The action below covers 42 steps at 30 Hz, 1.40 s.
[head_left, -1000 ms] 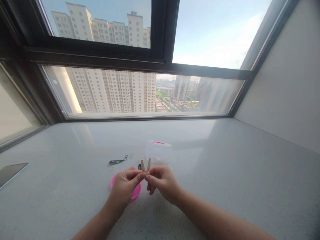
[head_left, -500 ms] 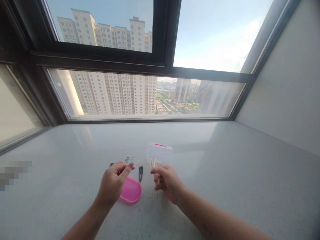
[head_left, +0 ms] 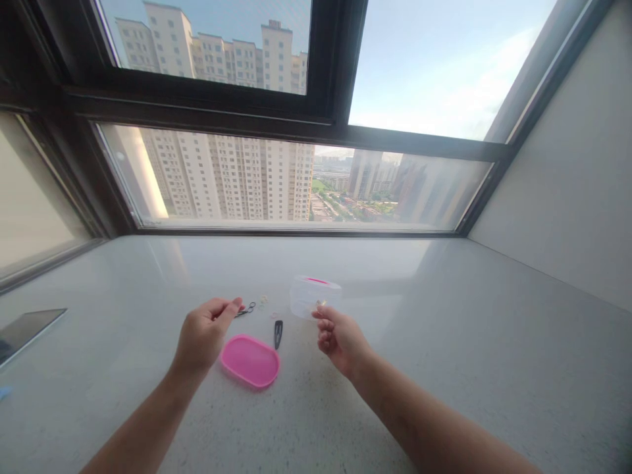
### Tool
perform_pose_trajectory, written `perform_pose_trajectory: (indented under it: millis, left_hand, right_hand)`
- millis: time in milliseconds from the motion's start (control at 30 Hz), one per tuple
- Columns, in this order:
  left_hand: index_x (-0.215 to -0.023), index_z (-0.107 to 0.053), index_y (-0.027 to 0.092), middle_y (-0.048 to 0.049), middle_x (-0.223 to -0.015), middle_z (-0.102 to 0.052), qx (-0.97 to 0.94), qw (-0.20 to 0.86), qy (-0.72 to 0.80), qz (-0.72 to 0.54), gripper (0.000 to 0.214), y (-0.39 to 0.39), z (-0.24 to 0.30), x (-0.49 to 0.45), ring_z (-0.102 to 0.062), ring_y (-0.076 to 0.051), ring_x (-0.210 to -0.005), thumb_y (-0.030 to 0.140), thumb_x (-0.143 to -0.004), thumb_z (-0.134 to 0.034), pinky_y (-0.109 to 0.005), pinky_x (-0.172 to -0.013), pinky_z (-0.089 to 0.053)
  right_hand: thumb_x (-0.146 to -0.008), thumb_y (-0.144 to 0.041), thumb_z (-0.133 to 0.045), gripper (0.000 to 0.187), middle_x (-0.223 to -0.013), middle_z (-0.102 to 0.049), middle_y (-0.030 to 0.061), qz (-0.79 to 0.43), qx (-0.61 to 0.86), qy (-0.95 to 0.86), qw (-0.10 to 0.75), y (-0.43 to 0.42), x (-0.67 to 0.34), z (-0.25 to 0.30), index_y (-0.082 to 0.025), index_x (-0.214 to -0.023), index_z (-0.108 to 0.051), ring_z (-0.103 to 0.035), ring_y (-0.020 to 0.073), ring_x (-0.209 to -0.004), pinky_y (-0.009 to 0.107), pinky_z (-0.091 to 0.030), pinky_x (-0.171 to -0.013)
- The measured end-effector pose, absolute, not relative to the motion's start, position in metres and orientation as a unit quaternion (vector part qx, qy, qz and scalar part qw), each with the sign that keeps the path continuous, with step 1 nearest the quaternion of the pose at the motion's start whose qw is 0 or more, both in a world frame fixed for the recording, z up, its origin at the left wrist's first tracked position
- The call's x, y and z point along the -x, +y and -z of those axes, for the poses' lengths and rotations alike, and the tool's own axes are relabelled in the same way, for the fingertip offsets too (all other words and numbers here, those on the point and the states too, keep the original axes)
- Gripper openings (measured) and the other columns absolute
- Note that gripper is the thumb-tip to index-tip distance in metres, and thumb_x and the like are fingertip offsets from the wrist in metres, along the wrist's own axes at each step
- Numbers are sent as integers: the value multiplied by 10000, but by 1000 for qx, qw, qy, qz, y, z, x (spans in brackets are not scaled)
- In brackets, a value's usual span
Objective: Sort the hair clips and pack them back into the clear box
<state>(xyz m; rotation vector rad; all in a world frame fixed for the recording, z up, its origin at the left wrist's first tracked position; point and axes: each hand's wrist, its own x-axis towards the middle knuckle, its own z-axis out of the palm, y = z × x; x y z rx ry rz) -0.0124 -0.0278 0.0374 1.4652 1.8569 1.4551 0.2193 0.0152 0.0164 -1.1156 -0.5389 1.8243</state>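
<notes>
My left hand (head_left: 205, 332) is closed in a pinch left of centre; what its fingertips hold, if anything, I cannot make out. Just beyond those fingertips lies a thin black thing with small loops (head_left: 251, 307), partly hidden by the hand. My right hand (head_left: 343, 339) pinches slim gold-coloured pieces (head_left: 322, 303), mostly hidden by the fingers, in front of a clear plastic box (head_left: 303, 297) with a pink stripe. Between the hands, a black snap hair clip (head_left: 278, 334) lies behind a shallow pink oval lid or tray (head_left: 250, 362).
Small pale rubber bands (head_left: 263, 299) lie on the speckled white sill (head_left: 306, 421). A flat dark-screened device (head_left: 29, 332) sits at the far left, with a bit of blue (head_left: 4, 392) below it. The dark window frame (head_left: 296, 232) bounds the sill's back; a white wall (head_left: 557, 197) stands right.
My left hand has moved left, uncovering more of the pink lid or tray. The right hand has shifted slightly right and up, towards the clear box, with the gold-coloured pieces. The view has tilted slightly.
</notes>
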Motion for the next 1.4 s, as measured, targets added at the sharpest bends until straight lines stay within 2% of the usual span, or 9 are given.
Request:
perform_pose_trajectory:
  millis: [300,467,567,667,767,833,1067,1233,1400]
  left_hand:
    - [-823,-704,140,-52,-773,-702,-483,176,695,-502,330,-21,-37,27,-614,-201,-748,432,-740,-576,-233,-611,-434]
    - [-935,-698,149,-75,-893,-689,-568,67,737,-360,320,-13,-25,41,-611,-213,-750,347,-772,-506,-286,-711,-460]
    - [-1091,-659,129,-112,-1003,-649,-618,1,736,-276,394,-6,-13,51,-599,-228,-825,243,-783,-441,-316,-796,-452]
    - [-1138,-644,119,-139,-1087,-616,-631,-9,740,-234,435,1,1,58,-564,-271,-976,183,-782,-403,-355,-880,-422]
    - [-1088,-679,138,-132,-1098,-615,-632,-2,742,-223,422,6,9,63,-556,-280,-999,156,-774,-397,-366,-902,-410]
    - [-1046,-701,162,-117,-1077,-625,-633,4,742,-218,405,8,11,65,-565,-272,-977,152,-767,-409,-358,-894,-414]
    - [-973,-722,168,-101,-1011,-658,-626,27,743,-235,339,10,9,68,-589,-252,-924,205,-750,-469,-315,-822,-432]
    - [-884,-725,162,-107,-942,-686,-614,42,742,-265,298,8,4,64,-606,-251,-882,237,-755,-467,-304,-785,-424]
    - [-817,-678,157,-113,-823,-686,-568,70,754,-323,270,4,-4,58,-613,-263,-810,281,-770,-443,-325,-723,-425]
  right_hand:
    - [-718,-280,-681,269,-518,-438,-67,-739,403,-231,487,15,-220,-15,-107,-912,-610,-339,3,-374,115,-314,-361]
    - [-742,-270,-600,194,-565,-505,-28,-639,402,-467,461,9,-214,-3,-140,-885,-615,-412,57,-429,184,-369,-415]
    - [-755,-174,-526,284,-868,-620,67,-440,358,-718,403,4,-208,4,-175,-1018,-631,-576,149,-747,275,-483,-642]
    - [-738,-70,-468,555,-1315,-483,69,-262,291,-873,289,1,-204,8,-256,-1259,-511,-432,219,-1185,388,-365,-974]
    - [-765,-75,-438,593,-1421,-386,18,-196,294,-918,183,2,-204,10,-316,-1307,-452,-322,259,-1290,465,-269,-1023]
    - [-784,-87,-438,534,-1382,-442,14,-176,298,-924,163,4,-206,11,-318,-1261,-501,-355,260,-1272,463,-261,-1011]
    - [-771,-89,-541,250,-1002,-658,48,-131,321,-909,230,11,-213,15,-229,-926,-680,-544,198,-969,354,-309,-891]
    - [-813,-179,-575,134,-853,-658,41,-160,330,-889,276,11,-214,11,-212,-876,-688,-546,174,-852,305,-341,-805]
    - [-855,-221,-515,175,-697,-598,33,-201,372,-829,366,8,-213,4,-151,-732,-617,-502,131,-670,236,-347,-631]
